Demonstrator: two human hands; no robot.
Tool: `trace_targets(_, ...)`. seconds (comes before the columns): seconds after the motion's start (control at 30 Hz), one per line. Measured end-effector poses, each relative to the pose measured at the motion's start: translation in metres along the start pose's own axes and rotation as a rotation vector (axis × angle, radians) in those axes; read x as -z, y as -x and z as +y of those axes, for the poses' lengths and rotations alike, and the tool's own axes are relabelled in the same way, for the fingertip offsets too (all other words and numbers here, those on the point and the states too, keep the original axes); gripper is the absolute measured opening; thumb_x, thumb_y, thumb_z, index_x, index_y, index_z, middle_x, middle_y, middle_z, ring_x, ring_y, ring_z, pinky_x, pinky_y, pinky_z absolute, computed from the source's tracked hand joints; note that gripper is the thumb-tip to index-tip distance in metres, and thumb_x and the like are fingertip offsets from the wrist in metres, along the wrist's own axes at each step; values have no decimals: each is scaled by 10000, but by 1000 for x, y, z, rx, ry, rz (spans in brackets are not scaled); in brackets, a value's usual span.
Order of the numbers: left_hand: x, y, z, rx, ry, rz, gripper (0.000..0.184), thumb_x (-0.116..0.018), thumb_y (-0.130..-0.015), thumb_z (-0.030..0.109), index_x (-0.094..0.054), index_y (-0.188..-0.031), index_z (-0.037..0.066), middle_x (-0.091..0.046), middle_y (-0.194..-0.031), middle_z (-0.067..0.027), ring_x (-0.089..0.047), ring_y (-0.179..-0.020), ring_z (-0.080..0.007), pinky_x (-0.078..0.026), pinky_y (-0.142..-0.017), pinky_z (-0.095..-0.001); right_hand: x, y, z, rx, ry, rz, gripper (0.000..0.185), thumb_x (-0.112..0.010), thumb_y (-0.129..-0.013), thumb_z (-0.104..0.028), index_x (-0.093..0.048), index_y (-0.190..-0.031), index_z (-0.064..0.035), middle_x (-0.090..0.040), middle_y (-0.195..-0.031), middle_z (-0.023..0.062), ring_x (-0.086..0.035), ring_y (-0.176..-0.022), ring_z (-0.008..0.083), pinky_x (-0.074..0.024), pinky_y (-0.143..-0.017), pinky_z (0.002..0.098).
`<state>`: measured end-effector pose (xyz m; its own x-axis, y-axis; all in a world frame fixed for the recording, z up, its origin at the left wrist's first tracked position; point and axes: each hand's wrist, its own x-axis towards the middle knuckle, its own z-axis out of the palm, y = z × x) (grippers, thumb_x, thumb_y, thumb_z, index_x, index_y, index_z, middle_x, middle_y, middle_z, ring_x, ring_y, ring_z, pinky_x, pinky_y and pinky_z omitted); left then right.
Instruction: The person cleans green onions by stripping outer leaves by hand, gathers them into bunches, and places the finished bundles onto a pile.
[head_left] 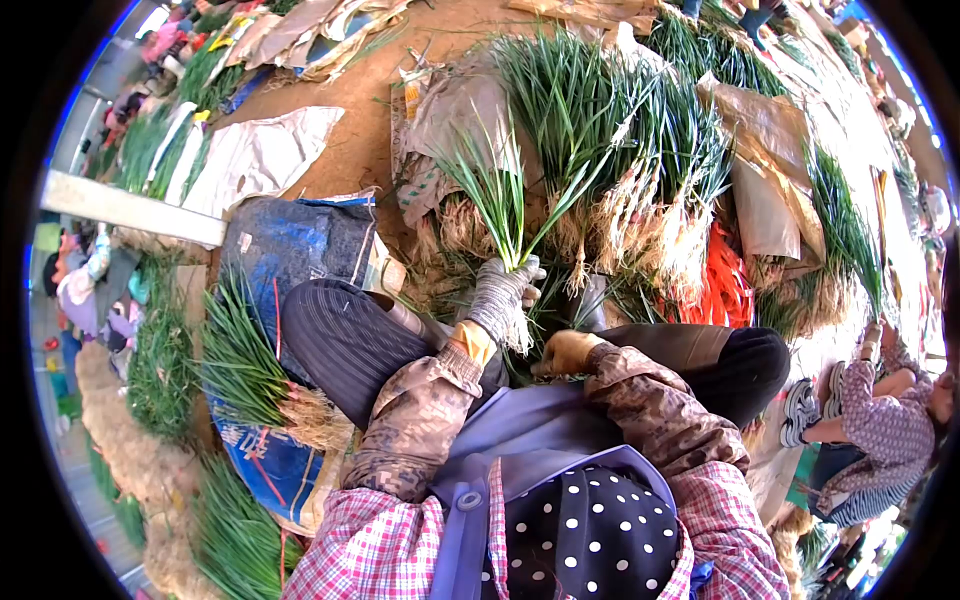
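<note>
My left hand (503,296), in a grey glove, is closed round a small bunch of green onions (505,205). Their long leaves point away from me, and the pale roots hang below my fist. In a yellowish glove, my right hand (568,353) is low over my lap, fingers curled; whether anything is in them is hidden. Just beyond my hands lies a large pile of green onions (600,120), its stringy roots (650,225) toward me. Loose green leaves lie between my legs.
At my left, a bundle of green onions (245,365) rests on a blue sack (265,470), with a thin red strip across it. A white post (130,207) juts in from the left. Red strips (718,285) lie right of the pile. Another person (870,430) crouches at right.
</note>
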<state>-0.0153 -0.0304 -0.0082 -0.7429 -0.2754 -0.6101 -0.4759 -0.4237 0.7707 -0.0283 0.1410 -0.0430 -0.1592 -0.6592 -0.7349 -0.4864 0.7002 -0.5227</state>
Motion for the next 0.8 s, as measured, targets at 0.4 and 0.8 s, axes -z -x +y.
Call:
trace_targets(0.4,2,-19,-29,-11,-1,-70,192,-718,-804,158,-641,-938,45,-658,-776,-42,-602,-596,-139,-500,-562,-269,47,-27,30,-114,-998,628,248,-581,-902,-218,-645,-918,21,-663,-706,96,-616,-597,151,-486,-543,277)
trace_targets(0.8,-7,1,-11,55,-110,-137,141,-731,-771,81,-640,-867,34,-571,-571,-21,-501,-421,-109,-394,-389,-252,66,-20,21,48,-1678,690,269,-656,-870,-250,-581,-1018,-38,-624,-832,49,-621,-707,161,-549,-623,291)
